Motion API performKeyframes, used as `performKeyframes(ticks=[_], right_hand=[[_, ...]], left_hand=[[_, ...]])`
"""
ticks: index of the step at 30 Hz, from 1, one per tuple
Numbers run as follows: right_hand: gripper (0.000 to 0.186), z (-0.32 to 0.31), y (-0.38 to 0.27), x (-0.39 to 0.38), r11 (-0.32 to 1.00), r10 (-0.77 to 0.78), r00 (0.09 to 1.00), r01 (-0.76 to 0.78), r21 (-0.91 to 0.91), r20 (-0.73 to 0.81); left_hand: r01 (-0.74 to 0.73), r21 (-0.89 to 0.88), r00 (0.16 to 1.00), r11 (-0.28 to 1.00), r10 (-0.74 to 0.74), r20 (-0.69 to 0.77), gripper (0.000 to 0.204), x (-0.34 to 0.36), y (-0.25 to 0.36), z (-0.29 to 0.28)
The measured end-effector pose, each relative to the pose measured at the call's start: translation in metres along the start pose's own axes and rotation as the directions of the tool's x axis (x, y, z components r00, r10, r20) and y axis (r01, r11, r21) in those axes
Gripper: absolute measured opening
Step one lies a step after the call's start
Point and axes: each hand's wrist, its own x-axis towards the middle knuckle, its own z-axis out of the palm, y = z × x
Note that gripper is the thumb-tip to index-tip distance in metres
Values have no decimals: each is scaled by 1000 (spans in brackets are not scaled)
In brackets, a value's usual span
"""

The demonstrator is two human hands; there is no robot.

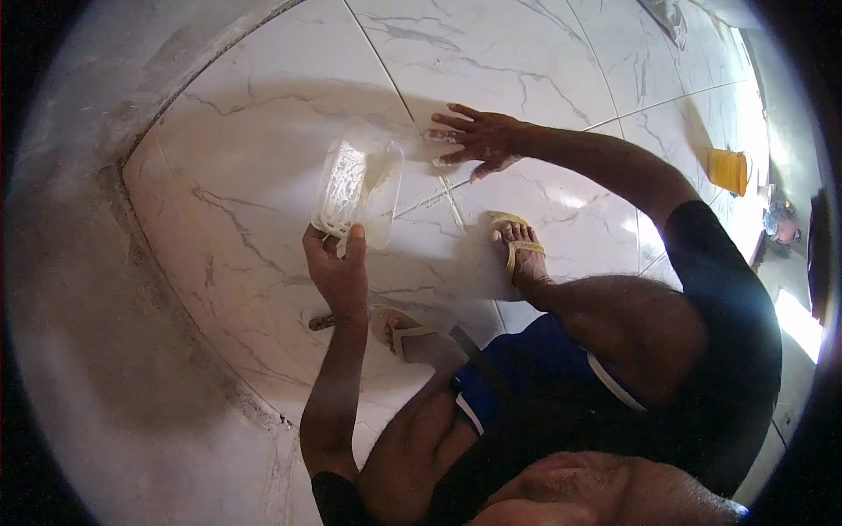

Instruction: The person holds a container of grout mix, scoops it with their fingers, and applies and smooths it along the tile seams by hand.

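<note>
My left hand (340, 272) grips the near rim of a clear plastic tub (379, 188), with the thumb on top. Inside the tub is a whitish, wet-looking substance, piled toward one side. The tub is tilted a little above or against the floor; I cannot tell which. To its right, my right hand (478, 145) is open, fingers spread over the marbled white tile floor (272, 280) beside a joint between tiles. White residue coats its fingertips. Close to it, pale smears mark a tile joint crossing.
My feet, in yellowish flip-flops (507, 219), stand below the hands. A short dark bar-like object (322, 323) lies beside my left foot. Rough grey wall (105, 307) borders the floor at left. A yellow bucket (728, 171) stands at the far right.
</note>
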Motion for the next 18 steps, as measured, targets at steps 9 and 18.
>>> performKeyframes(ticks=[9, 18], right_hand=[[75, -7, 15, 27, 975, 210, 973, -216, -58, -97], [78, 6, -5, 10, 999, 16, 999, -15, 31, -30]], left_hand=[[-15, -20, 1000, 1000, 15, 15, 55, 0, -11, -2], [-1, -25, 1000, 1000, 2, 24, 57, 0, -7, -2]])
